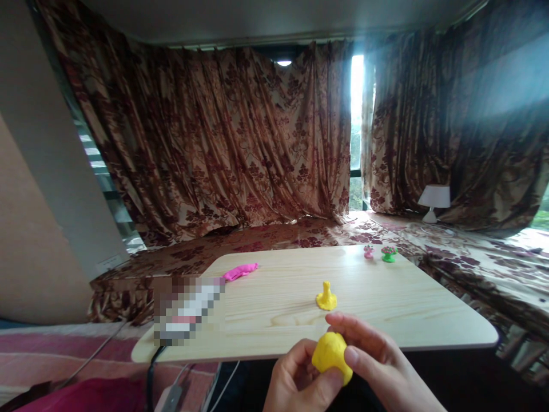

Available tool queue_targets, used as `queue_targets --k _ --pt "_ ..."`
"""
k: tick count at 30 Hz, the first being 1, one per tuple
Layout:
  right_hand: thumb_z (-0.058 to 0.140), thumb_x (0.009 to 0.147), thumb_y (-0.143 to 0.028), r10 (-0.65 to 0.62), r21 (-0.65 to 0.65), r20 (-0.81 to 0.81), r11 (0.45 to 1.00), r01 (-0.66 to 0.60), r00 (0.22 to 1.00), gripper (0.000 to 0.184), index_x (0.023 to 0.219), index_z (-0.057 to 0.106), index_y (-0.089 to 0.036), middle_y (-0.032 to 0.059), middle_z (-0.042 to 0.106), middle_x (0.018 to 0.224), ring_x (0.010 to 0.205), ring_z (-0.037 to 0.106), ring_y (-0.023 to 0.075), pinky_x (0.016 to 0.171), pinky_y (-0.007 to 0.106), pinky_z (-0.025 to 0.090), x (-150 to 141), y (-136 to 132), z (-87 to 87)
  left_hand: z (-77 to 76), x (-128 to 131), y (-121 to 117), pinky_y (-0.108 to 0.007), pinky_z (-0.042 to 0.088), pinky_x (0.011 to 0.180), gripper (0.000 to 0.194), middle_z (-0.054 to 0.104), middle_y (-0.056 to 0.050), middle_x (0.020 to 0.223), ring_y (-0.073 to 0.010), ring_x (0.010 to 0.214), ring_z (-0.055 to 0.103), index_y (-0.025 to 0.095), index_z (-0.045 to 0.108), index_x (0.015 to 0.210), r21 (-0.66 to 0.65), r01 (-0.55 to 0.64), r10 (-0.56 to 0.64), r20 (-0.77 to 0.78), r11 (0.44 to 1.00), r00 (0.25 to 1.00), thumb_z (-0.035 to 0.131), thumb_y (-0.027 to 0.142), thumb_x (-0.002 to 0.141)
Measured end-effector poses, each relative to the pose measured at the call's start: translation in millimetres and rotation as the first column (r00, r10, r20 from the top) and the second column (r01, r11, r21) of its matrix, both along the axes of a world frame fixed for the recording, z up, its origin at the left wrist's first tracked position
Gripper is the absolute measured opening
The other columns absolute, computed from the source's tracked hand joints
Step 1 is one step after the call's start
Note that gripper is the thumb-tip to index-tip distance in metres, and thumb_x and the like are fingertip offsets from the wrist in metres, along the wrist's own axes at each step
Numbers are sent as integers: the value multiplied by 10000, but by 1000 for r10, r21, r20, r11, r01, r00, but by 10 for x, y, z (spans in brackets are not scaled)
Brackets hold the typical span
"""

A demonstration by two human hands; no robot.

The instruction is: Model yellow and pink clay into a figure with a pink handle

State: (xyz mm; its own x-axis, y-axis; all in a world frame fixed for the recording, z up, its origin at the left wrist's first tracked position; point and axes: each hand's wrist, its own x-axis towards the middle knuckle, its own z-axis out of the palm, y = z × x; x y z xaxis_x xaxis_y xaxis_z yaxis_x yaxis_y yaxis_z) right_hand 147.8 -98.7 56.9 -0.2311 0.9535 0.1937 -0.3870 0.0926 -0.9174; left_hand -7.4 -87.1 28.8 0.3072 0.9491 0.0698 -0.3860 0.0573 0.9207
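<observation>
In the head view a rounded lump of yellow modelling clay (331, 353) is held at the table's near edge. My left hand (295, 377) grips it from the left and below, its thumb pressed along the underside. On the other side, my right hand (373, 352) cups the lump, the thumb touching its right face and the fingers stretched beyond its far side. Just past my hands stands a yellow clay piece (326, 297), a short upright stem on a flat round base. Parts of the left fingers are hidden behind the lump.
On the pale wooden table (278, 332), a pink clay strip (241, 272) lies at the left, beside a pixelated object (193, 309) with a black cable. Small pink (369, 252) and green (389, 254) clay pieces stand far right. A white lamp (433, 200) is beyond.
</observation>
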Motion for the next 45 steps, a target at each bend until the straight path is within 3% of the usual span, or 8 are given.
queue_targets --k 6,10,16,22,30,38,42,45 --pt "786 679 -287 93 -42 -83 994 -97 992 410 1071 666 -301 -19 660 869 786 604 115 727 204 464 -8 -12 16 135 -106 -7 -225 391 627 248 596 -16 691 -132 663 527 144 703 734 204 -6 34 -135 979 990 731 389 703" --pt "791 668 -327 101 -22 -104 994 -103 990 387 1034 683 -260 -22 607 827 751 572 102 695 198 447 4 -2 -1 165 -135 -6 -252 400 657 186 582 -13 709 -142 681 528 180 749 705 253 16 3 -77 967 997 761 363 676" --pt "815 631 -307 117 -52 -170 990 -128 978 393 998 687 -246 -34 578 755 649 531 76 622 194 426 2 14 -7 238 -150 -66 -221 380 641 136 555 0 700 -114 669 490 222 776 670 181 66 -57 -58 981 997 752 353 696" --pt "775 684 -343 91 -100 -123 990 -104 988 342 990 696 -214 -14 590 787 698 543 98 659 208 424 -2 25 23 165 -159 9 -234 345 575 289 533 -9 620 -120 602 459 134 732 614 193 39 -1 -192 980 981 716 405 715" --pt "809 645 -265 73 -232 -307 961 -149 949 358 978 698 -195 -17 602 781 678 595 100 677 223 460 -4 60 14 88 -127 39 -245 357 596 362 561 -23 588 -131 606 457 121 720 662 93 26 -12 -144 995 990 670 471 741" --pt "791 673 -252 92 -196 -284 969 -151 955 342 995 688 -197 -23 592 786 678 583 92 668 221 454 -8 70 12 39 -71 63 -235 347 546 460 536 -11 546 -109 546 435 114 687 608 31 29 -25 -112 999 993 649 560 715" --pt "790 670 -287 80 -151 -191 982 -110 978 330 972 691 -199 -25 586 763 667 562 92 637 208 435 -36 68 6 118 -73 38 -213 333 538 352 556 -6 552 -98 546 436 109 705 630 78 -38 52 -190 996 980 757 457 649" --pt "751 710 -358 64 -142 -173 986 -89 983 328 992 683 -206 0 630 789 722 589 128 678 238 446 -49 62 0 135 -78 41 -236 386 590 296 614 -23 574 -128 581 507 127 729 648 36 -64 67 -88 997 994 771 419 646"
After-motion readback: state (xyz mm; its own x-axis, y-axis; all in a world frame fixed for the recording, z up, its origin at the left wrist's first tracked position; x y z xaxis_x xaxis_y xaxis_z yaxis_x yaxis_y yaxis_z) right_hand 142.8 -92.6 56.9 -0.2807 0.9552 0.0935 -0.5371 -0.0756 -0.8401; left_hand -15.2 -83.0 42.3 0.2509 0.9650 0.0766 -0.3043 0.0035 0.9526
